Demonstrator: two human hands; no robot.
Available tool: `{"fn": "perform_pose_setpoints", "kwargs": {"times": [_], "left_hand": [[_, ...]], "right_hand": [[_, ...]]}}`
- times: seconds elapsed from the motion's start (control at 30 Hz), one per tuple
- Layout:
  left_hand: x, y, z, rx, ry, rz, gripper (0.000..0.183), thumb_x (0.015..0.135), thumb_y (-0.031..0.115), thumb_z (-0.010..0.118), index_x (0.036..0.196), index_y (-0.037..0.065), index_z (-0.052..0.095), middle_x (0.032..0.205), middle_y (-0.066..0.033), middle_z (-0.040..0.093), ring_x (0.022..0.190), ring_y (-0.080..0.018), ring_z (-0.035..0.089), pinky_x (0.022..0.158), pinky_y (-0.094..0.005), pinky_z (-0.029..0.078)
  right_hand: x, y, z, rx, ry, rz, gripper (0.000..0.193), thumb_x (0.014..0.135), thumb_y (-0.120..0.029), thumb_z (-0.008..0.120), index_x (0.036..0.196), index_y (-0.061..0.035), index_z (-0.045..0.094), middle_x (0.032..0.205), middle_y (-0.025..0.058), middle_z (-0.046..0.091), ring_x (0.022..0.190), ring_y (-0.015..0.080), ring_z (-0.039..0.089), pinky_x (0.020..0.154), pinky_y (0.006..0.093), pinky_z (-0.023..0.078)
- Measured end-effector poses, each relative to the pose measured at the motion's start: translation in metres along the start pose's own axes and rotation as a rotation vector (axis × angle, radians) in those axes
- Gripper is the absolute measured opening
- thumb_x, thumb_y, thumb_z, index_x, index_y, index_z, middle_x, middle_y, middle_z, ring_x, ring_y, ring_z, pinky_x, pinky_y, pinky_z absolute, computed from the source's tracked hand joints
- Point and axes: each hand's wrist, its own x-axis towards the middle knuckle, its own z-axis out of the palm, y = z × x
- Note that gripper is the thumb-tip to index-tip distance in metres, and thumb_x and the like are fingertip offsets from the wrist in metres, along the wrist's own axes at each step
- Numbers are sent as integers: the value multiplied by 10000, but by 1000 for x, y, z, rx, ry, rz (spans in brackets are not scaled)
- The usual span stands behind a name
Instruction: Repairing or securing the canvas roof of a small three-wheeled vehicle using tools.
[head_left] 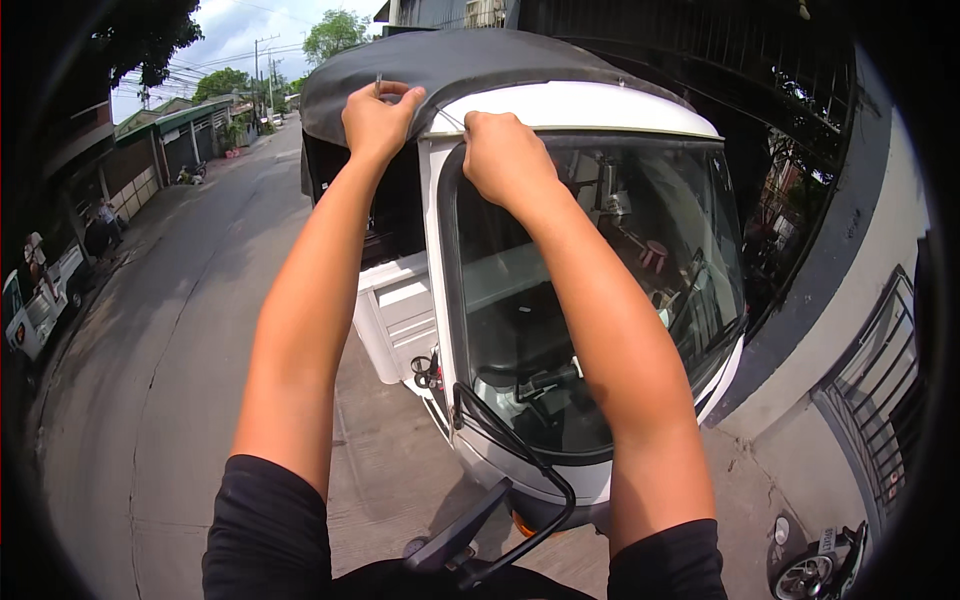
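White three-wheeler [560, 330], dark roof cover [440, 65] lying over its top. My left hand [378, 120] pinches the cover's front edge; my right hand [505, 155] is clenched on the roof rim [590, 128] — best to pull evenly, keeping the edge flat.

A small vehicle [560, 300] stood between a road [170, 330] on its left and a wall [850, 270] on its right. Both hands, left hand [378, 122] and right hand [505, 157], rested on its roof cover [440, 65], with a mirror [462, 535] below, perhaps attached.
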Motion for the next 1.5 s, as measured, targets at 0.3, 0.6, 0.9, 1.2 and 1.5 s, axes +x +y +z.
{"fn": "perform_pose_setpoints", "kwargs": {"times": [0.3, 0.6, 0.9, 1.2, 1.5], "left_hand": [[12, -33, 19, -183, -277, -138, 350, 693, 167, 870, 986, 20, 749, 824, -86, 718, 702, -133, 647, 668, -279, 513], [7, -18, 21, -204, -275, -195, 431, 671, 182, 900, 1015, 10, 704, 904, -99, 707, 762, -145, 655, 678, -271, 515], [11, -32, 20, -227, -248, -198, 420, 680, 250, 911, 978, 32, 712, 830, -58, 690, 688, -124, 636, 624, -257, 503], [13, -37, 31, -436, -287, -183, 341, 699, -3, 794, 982, -84, 623, 764, -131, 684, 610, -161, 648, 546, -290, 529], [8, -38, 13, -384, -321, -123, 328, 685, -12, 779, 976, -60, 635, 709, -102, 660, 579, -137, 617, 523, -275, 498]], "right_hand": [[8, 28, -18, 133, 90, -43, 208, 932, -151, 574, 969, 9, 702, 915, 263, 698, 902, 426, 681, 851, 478, 540], [21, 30, -12, 48, 118, -163, 199, 910, -134, 588, 967, -3, 726, 932, 239, 710, 902, 409, 687, 849, 468, 551], [16, 28, 0, -83, 276, -288, 144, 837, -80, 546, 856, 11, 657, 790, 269, 657, 782, 445, 654, 768, 505, 516], [41, 3, -53, -392, -175, -234, 203, 839, -106, 608, 923, 38, 725, 902, 279, 692, 855, 391, 706, 773, 452, 554], [12, -18, -82, 266, -292, 108, 269, 922, -152, 574, 1088, 41, 663, 1094, 262, 672, 891, 419, 700, 871, 582, 577]]}}
